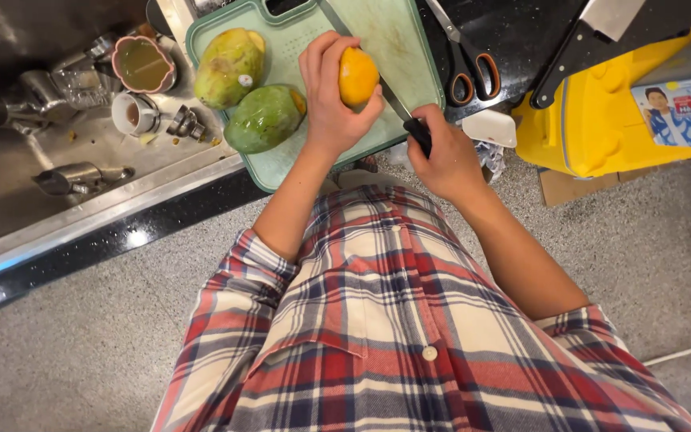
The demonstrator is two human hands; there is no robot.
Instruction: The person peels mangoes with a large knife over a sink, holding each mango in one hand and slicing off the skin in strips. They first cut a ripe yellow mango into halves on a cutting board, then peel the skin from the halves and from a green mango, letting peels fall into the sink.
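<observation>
My left hand (pixel 328 100) grips a peeled orange-yellow mango (pixel 357 76) above the pale green cutting board (pixel 397 36). My right hand (pixel 441 156) is closed around the black handle of a knife (pixel 405 112), whose blade runs up to the mango's underside. Two unpeeled green-yellow mangoes (pixel 229 68) (pixel 265 118) lie side by side on the board's left half, just left of my left hand.
A steel sink (pixel 57 160) at left holds a pink bowl (pixel 144 64), a white cup (pixel 133 114) and metal utensils. Scissors with orange handles (pixel 465 60) lie on the dark counter. A yellow container (pixel 601 112) stands at right beside a large black-handled knife (pixel 577 48).
</observation>
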